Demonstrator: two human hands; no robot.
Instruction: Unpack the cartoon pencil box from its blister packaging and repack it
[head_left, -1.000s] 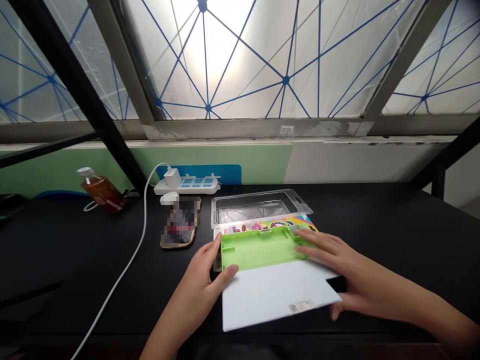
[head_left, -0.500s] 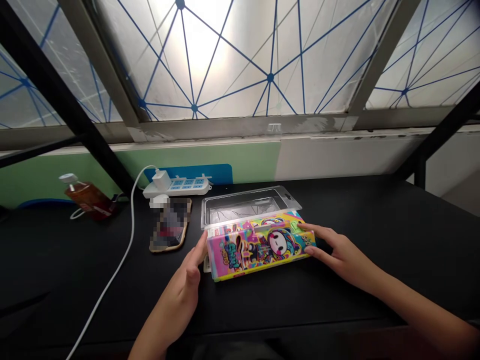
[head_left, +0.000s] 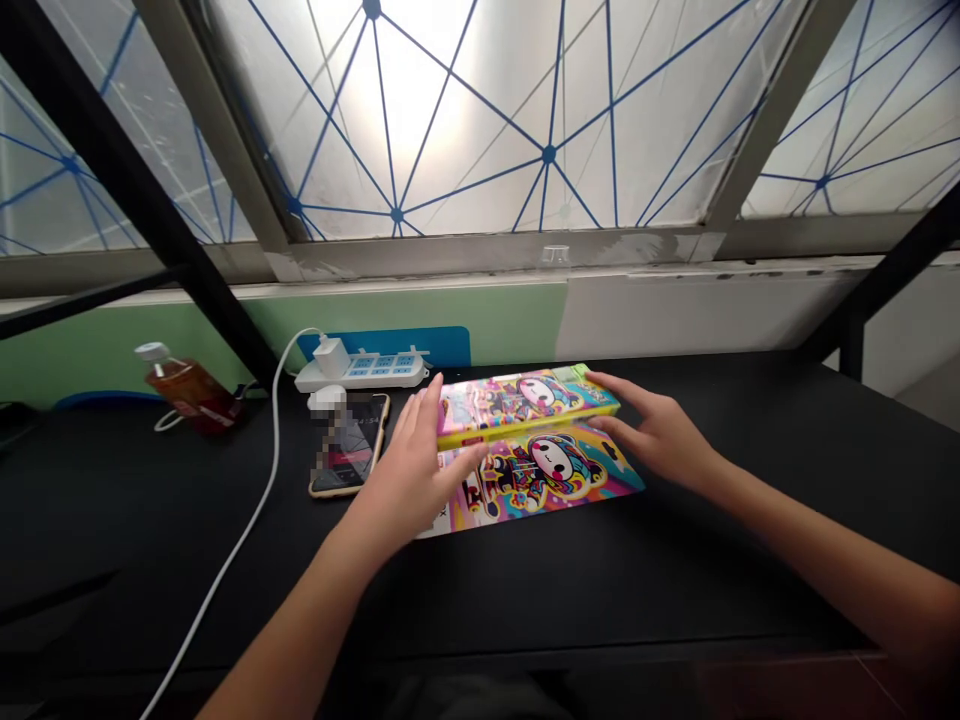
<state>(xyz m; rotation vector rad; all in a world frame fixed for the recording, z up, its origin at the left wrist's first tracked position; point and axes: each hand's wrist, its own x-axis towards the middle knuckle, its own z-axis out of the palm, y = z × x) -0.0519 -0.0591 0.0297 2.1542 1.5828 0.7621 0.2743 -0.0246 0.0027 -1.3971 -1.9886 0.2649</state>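
Office-like room: black desk [head_left: 112, 510], power strip [head_left: 360, 373]

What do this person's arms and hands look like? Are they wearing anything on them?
The left hand and the right hand are bare, with no gloves, rings or watch showing. The left forearm and right forearm are bare too, and no sleeve shows anywhere in the picture.

Our left hand [head_left: 412, 465] and right hand [head_left: 652, 435], fingers spread, sit at the two ends of a bright cartoon-printed pencil case [head_left: 525, 405], which lies along a matching printed card [head_left: 547, 478]. A phone [head_left: 352, 450] lies just beside our left hand, while a power strip [head_left: 360, 372] and an amber drink bottle [head_left: 191, 392] sit near the back edge of the black bench [head_left: 750, 560].
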